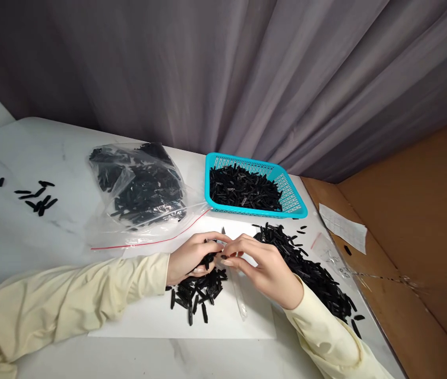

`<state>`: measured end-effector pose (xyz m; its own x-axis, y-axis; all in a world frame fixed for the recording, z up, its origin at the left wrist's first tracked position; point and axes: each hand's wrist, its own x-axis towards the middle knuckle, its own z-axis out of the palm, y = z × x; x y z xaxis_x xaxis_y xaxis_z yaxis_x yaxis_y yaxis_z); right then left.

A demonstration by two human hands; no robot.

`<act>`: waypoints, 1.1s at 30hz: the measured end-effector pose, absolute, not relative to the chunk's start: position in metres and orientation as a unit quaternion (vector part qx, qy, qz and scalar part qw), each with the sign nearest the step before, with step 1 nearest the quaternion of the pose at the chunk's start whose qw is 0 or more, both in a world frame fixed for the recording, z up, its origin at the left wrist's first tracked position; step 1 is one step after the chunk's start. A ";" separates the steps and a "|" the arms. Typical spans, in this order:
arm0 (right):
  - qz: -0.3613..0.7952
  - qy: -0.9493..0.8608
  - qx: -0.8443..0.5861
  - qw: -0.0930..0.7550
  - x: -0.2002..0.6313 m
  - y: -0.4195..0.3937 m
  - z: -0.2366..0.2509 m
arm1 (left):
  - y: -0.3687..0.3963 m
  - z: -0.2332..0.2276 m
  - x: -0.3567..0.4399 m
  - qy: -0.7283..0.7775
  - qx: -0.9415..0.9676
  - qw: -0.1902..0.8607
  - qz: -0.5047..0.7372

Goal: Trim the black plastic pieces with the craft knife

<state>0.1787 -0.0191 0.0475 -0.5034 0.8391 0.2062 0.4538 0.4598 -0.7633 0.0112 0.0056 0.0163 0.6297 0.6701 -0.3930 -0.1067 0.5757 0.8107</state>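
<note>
My left hand (pixel 195 257) is closed around several small, elongated black pieces (pixel 208 260), above a loose pile of the same black pieces (pixel 199 295) on a white sheet (pixel 136 316). Close against it, my right hand (pixel 265 263) pinches a small black piece (pixel 224 257) between thumb and fingers. A slim tool with a pale, see-through handle (pixel 240 302) and a dark pointed tip lies on the sheet beneath the hands, partly hidden by them. To the right of my right hand spreads a larger heap of black pieces (pixel 310 273).
Behind the hands stands a turquoise basket (pixel 258 213) of black pieces. A clear zip bag (pixel 148 195) of them lies to its left, with several loose pieces (pixel 41 202) farther left. Near the right edge are a small clear bag (pixel 329 255) and a paper slip (pixel 344 227) on brown board.
</note>
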 end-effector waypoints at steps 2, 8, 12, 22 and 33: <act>0.449 -0.700 -0.449 0.326 0.182 -0.025 0.048 | 0.005 0.016 0.012 0.358 0.413 0.802 0.241; 0.688 -0.423 -0.424 0.410 0.192 -0.035 0.021 | -0.001 0.015 0.014 0.380 0.475 0.749 0.263; 0.725 -0.360 -0.400 0.430 0.193 -0.033 0.004 | -0.005 0.016 0.013 0.396 0.501 0.722 0.267; 0.748 -0.384 -0.350 0.414 0.195 -0.032 0.000 | -0.008 0.012 0.012 0.397 0.584 0.662 0.250; 0.748 -0.353 -0.340 0.448 0.193 -0.032 0.001 | -0.010 0.014 0.014 0.391 0.570 0.677 0.253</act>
<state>0.1926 -0.0322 0.0008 -0.3684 0.9096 -0.1920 -0.4301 -0.3499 -0.8322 0.0137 -0.0095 0.0139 0.5664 0.7881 -0.2411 0.1044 0.2216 0.9695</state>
